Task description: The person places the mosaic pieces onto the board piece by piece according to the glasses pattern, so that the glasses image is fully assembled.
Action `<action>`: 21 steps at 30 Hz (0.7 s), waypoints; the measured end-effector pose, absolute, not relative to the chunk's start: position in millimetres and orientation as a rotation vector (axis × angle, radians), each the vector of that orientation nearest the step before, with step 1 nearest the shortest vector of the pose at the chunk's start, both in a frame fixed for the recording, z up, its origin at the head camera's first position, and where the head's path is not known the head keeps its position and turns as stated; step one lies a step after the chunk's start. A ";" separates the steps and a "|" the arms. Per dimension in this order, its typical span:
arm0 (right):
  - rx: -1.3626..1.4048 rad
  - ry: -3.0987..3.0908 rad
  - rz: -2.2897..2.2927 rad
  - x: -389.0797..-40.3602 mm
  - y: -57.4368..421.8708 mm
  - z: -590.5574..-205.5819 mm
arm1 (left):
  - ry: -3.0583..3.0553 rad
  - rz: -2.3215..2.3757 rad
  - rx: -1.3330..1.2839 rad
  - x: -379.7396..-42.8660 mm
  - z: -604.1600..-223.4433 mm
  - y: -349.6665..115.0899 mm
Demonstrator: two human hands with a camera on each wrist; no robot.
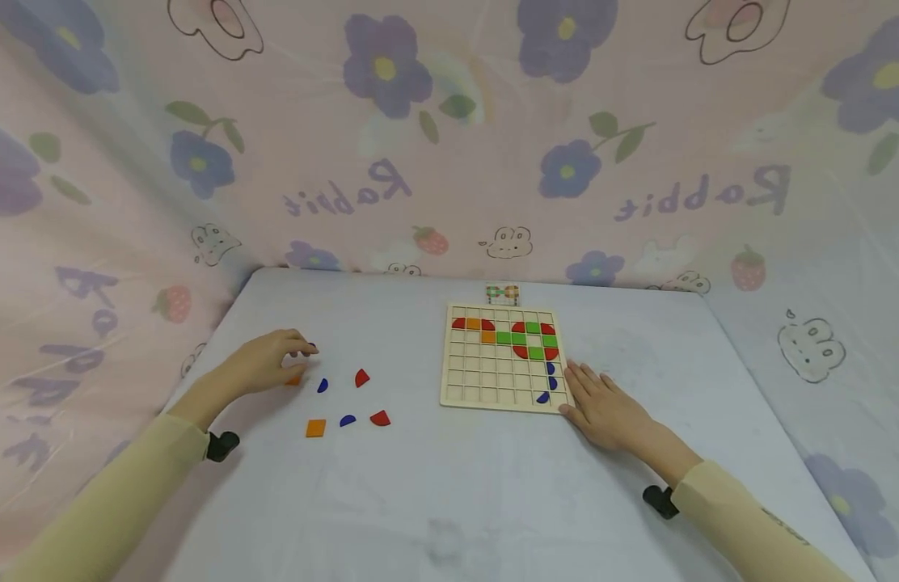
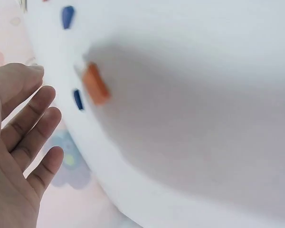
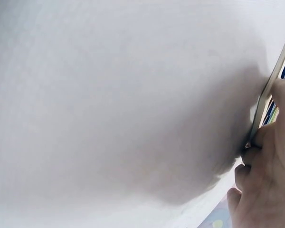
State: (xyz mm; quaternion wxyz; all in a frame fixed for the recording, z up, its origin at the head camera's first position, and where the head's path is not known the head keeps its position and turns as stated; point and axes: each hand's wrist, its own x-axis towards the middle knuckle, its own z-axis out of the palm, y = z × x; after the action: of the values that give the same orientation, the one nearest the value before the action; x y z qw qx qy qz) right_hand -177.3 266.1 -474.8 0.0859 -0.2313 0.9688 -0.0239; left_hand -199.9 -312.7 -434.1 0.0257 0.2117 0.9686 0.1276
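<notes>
We see a pale beige board (image 1: 479, 372) patterned with a grid of squares; the pieces (image 1: 504, 338) on it are red, orange, green and dark blue. The loose pieces (image 1: 380, 418) show us red, orange and blue. The white tabletop (image 1: 420, 477) carries a faint grey smudge (image 1: 444, 533). On the pale pink backdrop (image 1: 479, 186) we find purple-blue flowers (image 1: 387, 65) with yellow centres, green leaves (image 1: 457, 106), red strawberries (image 1: 431, 242) and black-outlined rabbits (image 1: 511, 242). The sleeves (image 1: 129, 485) are pale yellow, the wrist cameras (image 1: 222, 446) black.
</notes>
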 end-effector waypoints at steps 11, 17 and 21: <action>-0.692 2.899 -0.091 -176.1 267.1 -474.0 | 2.975 0.414 0.573 -181.3 -446.3 -337.8; -0.687 2.891 -0.105 -174.3 267.0 -473.2 | 2.965 0.452 0.588 -179.6 -451.5 -339.9; -0.688 2.892 -0.108 -173.5 266.4 -472.8 | 2.974 0.445 0.600 -179.8 -453.9 -340.0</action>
State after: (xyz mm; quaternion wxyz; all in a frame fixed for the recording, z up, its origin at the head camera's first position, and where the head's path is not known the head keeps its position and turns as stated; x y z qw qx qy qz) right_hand -173.5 266.4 -472.8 0.0833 -0.2306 0.9688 -0.0363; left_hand -179.8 -340.0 -453.9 0.0376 0.1955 0.9692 0.1451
